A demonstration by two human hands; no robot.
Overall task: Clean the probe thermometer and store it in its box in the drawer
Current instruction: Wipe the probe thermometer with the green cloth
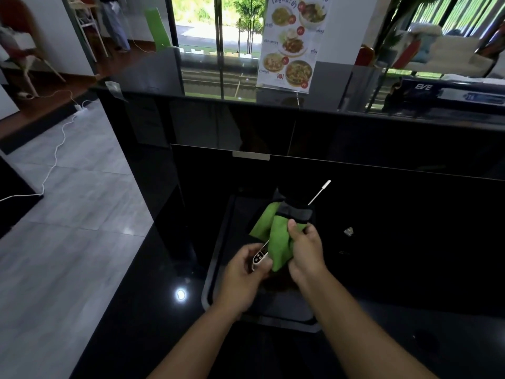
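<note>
A black tray [218,258] sits at the desk's [410,255] near left edge, hands above it. Left hand [243,277] fingers grip the thermometer [259,257] body; right hand [306,253] fingers clutch a green cloth [278,239] around its probe.

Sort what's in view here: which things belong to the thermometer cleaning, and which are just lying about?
In use:
- probe thermometer, body held in the left hand
- green cloth, gripped by the right hand against the thermometer
- black tray beneath both hands

Lying about:
- menu poster on the raised counter
- dark box marked EVE
- small crumpled scrap on the countertop
</note>
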